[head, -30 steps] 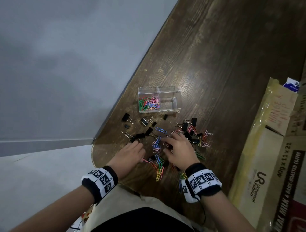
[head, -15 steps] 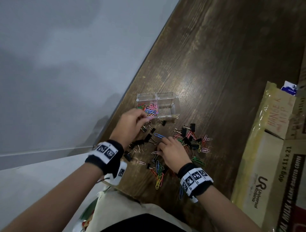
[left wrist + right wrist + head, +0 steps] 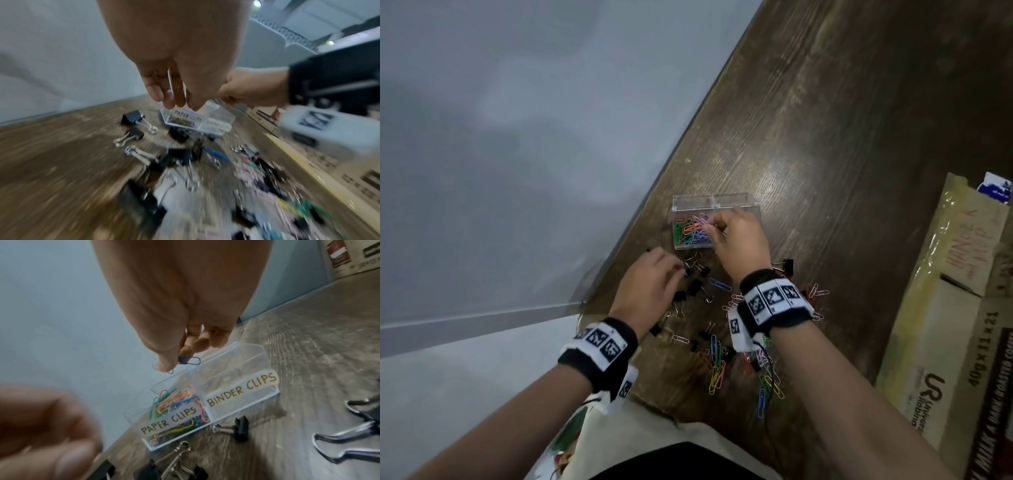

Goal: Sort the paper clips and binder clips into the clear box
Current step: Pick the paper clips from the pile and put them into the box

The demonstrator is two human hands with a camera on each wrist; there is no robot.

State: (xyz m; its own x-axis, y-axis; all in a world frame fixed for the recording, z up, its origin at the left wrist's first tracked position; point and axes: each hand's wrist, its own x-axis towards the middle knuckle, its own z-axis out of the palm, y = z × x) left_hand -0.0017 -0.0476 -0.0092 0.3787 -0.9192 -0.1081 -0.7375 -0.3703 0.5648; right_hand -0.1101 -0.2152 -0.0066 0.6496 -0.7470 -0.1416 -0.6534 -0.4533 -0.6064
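Right hand (image 3: pixel 180 331), fingers down, pinches a blue paper clip (image 3: pixel 189 361) above the clear box (image 3: pixel 236 404); left hand (image 3: pixel 650 291) hovers loosely curled, holding nothing, over binder clips (image 3: pixel 697 286).

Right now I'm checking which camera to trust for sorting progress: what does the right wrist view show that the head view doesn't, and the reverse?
Only the right wrist view shows the handwritten labels, PAPER CLIPS and BINDER CLIPS, and the blue paper clip pinched in the right hand.

Only the head view shows the whole unsorted pile of coloured paper clips, the cardboard carton and both wristbands.

Both show the clear box, coloured clips in its paper-clip side, the other side apparently empty, and black binder clips loose on the wooden table.
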